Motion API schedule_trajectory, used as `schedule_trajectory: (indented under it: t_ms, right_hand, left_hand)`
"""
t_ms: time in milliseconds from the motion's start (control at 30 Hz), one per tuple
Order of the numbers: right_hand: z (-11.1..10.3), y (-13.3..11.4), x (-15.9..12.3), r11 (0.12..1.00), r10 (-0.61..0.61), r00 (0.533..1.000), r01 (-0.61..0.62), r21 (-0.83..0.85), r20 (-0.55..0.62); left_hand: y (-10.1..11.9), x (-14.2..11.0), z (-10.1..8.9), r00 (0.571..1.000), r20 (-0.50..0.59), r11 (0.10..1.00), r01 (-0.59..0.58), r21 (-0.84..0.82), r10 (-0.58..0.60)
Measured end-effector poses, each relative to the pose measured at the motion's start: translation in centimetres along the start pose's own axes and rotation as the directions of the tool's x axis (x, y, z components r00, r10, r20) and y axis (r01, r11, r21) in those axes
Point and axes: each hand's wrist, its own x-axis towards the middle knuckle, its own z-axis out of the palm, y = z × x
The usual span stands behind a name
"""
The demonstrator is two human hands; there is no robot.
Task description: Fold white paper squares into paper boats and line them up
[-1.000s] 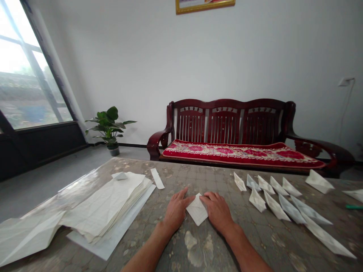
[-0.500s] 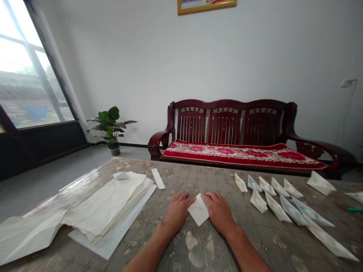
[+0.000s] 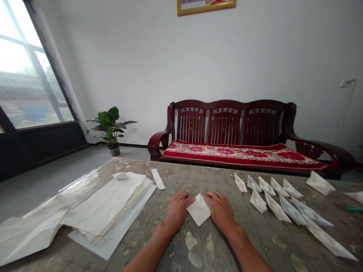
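A small white sheet of paper folded into a diamond [image 3: 199,212] lies flat on the table in front of me, one corner pointing toward me. My left hand [image 3: 176,211] holds its left side, the thumb resting on the upper left edge. On the opposite side my right hand [image 3: 221,211] pins the upper right edge, thumb pressed to the paper. The fingers of both hands curl down to the tabletop, and their undersides are hidden. Several folded paper boats [image 3: 273,207] stand in loose rows to the right of my right hand.
A stack of white paper sheets [image 3: 110,200] spreads over the table's left side, with a small folded piece [image 3: 121,176] on top. Near it lies a paper strip [image 3: 158,179]. A green object [image 3: 354,209] is at the right edge. Behind the table stands a wooden bench [image 3: 227,124].
My right hand has slid slightly outward to the right, uncovering a little more of the folded paper. My left hand stays at the left edge. The view has shifted very slightly.
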Motion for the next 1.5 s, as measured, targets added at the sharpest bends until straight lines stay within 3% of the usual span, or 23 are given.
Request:
schedule_trajectory:
  t_ms: [267,400,600,933,1267,1500]
  right_hand:
    - [-0.6,-0.6,-0.2,0.994,-0.072,0.995,0.078,0.081,-0.076]
    - [-0.5,-1.8,-0.5,0.988,-0.122,0.992,0.125,0.086,-0.039]
    - [0.4,-1.6,-0.5,0.999,0.003,0.999,-0.004,0.032,0.038]
    - [1.2,0.6,0.1,0.988,0.153,0.988,-0.152,-0.021,0.006]
    - [1.2,0.4,0.1,0.993,0.114,0.993,-0.114,-0.022,-0.009]
    - [1.3,0.6,0.1,0.994,0.110,0.993,-0.111,-0.012,-0.032]
  left_hand:
    - [0.1,0.1,-0.1,1.000,-0.003,0.999,-0.020,0.032,0.020]
    - [0.2,0.0,-0.3,1.000,-0.005,0.999,-0.028,0.029,0.029]
    - [0.5,-0.3,-0.6,1.000,-0.001,0.999,-0.015,0.030,0.015]
    - [1.5,-0.7,-0.5,0.994,-0.074,0.996,-0.075,0.047,0.078]
    - [3.3,0.0,-1.0,0.994,0.003,0.993,0.107,0.053,-0.107]
    - [5.1,1.5,-1.6,0.983,0.090,0.986,0.158,0.058,-0.163]
